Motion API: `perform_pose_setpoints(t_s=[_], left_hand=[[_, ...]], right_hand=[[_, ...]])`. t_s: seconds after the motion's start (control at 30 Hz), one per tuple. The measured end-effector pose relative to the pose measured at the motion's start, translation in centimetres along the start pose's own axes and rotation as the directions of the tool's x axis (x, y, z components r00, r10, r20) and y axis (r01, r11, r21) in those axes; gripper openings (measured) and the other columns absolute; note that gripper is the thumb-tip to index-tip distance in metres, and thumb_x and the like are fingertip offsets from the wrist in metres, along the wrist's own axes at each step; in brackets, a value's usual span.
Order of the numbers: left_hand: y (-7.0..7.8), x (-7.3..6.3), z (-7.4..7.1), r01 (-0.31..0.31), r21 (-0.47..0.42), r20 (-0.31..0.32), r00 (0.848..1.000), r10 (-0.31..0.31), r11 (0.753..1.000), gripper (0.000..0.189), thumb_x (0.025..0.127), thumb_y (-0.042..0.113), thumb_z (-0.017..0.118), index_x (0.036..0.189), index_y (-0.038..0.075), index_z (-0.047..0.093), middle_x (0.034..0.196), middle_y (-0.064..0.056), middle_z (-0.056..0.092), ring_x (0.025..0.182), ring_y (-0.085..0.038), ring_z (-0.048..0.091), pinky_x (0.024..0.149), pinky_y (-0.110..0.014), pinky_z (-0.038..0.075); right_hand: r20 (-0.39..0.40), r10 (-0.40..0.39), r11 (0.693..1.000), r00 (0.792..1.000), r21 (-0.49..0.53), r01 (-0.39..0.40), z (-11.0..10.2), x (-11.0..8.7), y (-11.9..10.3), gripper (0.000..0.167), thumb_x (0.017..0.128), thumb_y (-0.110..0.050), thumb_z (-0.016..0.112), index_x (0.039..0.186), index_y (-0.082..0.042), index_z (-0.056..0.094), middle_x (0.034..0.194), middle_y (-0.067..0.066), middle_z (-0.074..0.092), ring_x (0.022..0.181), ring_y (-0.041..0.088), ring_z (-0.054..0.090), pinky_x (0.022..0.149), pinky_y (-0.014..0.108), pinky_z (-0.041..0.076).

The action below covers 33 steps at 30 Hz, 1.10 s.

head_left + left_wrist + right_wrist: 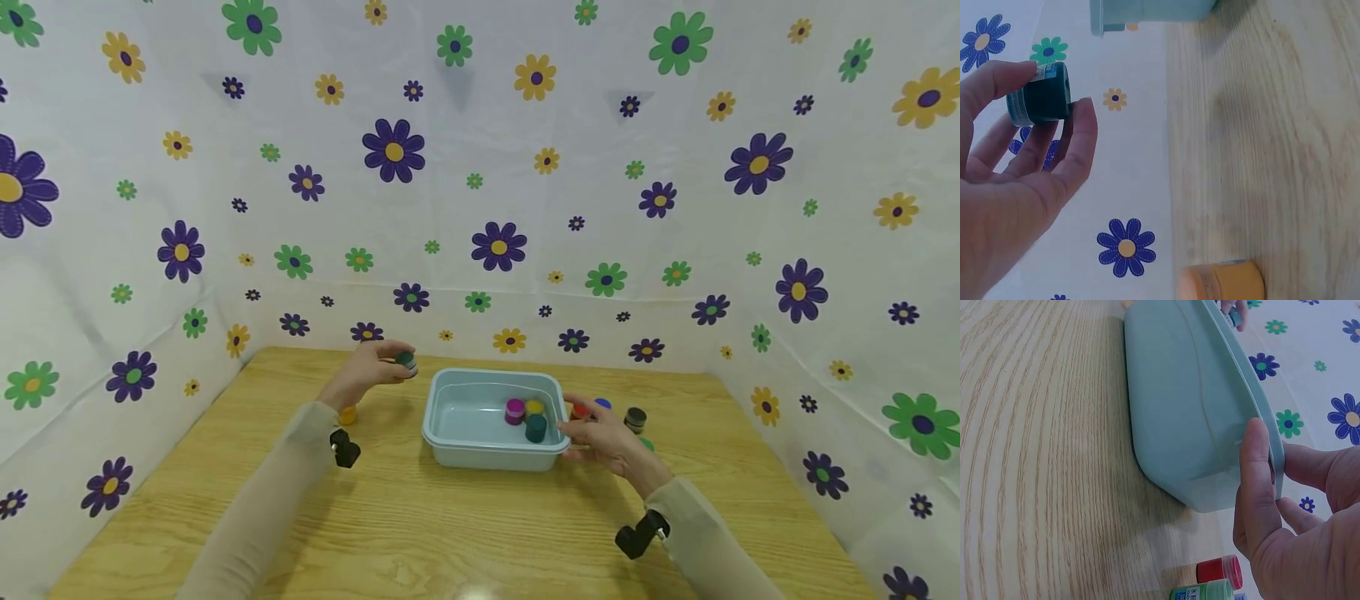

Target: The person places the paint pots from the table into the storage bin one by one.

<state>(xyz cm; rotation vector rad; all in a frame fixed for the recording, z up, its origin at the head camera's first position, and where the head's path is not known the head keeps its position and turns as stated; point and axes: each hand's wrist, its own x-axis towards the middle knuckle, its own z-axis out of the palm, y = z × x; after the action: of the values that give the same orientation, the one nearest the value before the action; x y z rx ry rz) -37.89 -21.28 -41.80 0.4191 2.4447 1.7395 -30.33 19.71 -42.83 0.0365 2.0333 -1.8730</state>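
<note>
My left hand pinches a small dark green paint jar between thumb and fingers, holding it above the table to the left of a pale blue plastic tub. At the tub's right end, my right hand grips the rim, with fingers on both sides of the wall in the right wrist view. Inside the tub, toward its right, sit a magenta jar, a yellow jar and another dark green jar. An orange jar stands on the table by my left wrist.
Beyond my right hand are a red jar, a green jar, a blue jar and a black jar, some partly hidden. A flowered cloth hangs around the wooden table.
</note>
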Motion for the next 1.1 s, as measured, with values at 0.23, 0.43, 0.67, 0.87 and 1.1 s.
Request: perform_pose_setpoints(t_s=[0.23,0.43,0.67,0.87,1.1], left_hand=[[1.3,0.6,1.3,-0.017,0.013,0.046,0.999,0.017,1.0,0.048,0.088,0.015,0.073,0.132,0.007,0.056,0.126,-0.015,0.059,0.112,-0.027,0.062,0.096,-0.04,0.055],[1.9,1.0,3.4,-0.056,0.05,0.021,0.998,0.055,0.997,0.042,0.086,0.015,0.075,0.124,0.007,0.061,0.118,-0.013,0.065,0.109,-0.028,0.063,0.096,-0.045,0.055],[1.6,0.8,6.4,-0.07,0.052,-0.004,0.998,0.07,0.996,0.035,0.085,0.02,0.077,0.118,0.017,0.066,0.112,-0.003,0.069,0.104,-0.022,0.065,0.093,-0.039,0.057],[1.7,0.5,8.4,-0.144,0.066,0.0,0.989,0.145,0.987,0.037,0.083,0.018,0.079,0.118,0.016,0.065,0.112,-0.002,0.07,0.105,-0.02,0.066,0.093,-0.037,0.057],[2.3,0.3,10.3,-0.184,0.07,-0.018,0.982,0.186,0.98,0.039,0.083,0.019,0.079,0.119,0.014,0.065,0.111,-0.001,0.07,0.106,-0.019,0.066,0.093,-0.035,0.056]], right_hand=[[0.0,0.003,1.0,1.0,-0.016,-0.003,0.0,0.2,-0.3,0.067,0.095,-0.008,0.063,0.153,-0.017,0.03,0.131,0.02,0.038,0.097,0.025,0.063,0.072,0.031,0.062],[0.003,-0.003,1.0,1.0,-0.021,0.003,0.0,0.3,-0.5,0.067,0.095,-0.01,0.063,0.153,-0.017,0.03,0.132,0.02,0.039,0.097,0.025,0.063,0.075,0.032,0.062],[-0.001,0.0,1.0,1.0,-0.025,0.0,-0.1,0.0,0.1,0.067,0.096,-0.01,0.063,0.153,-0.017,0.03,0.132,0.02,0.038,0.096,0.025,0.062,0.072,0.031,0.061],[-0.002,-0.006,1.0,1.0,-0.015,0.006,-0.1,-0.1,0.1,0.067,0.095,-0.01,0.063,0.153,-0.016,0.031,0.131,0.02,0.039,0.096,0.025,0.063,0.071,0.03,0.061],[0.0,-0.005,1.0,1.0,-0.01,0.005,-0.1,0.0,0.1,0.067,0.095,-0.01,0.064,0.153,-0.016,0.03,0.133,0.02,0.039,0.096,0.025,0.063,0.071,0.031,0.062]])
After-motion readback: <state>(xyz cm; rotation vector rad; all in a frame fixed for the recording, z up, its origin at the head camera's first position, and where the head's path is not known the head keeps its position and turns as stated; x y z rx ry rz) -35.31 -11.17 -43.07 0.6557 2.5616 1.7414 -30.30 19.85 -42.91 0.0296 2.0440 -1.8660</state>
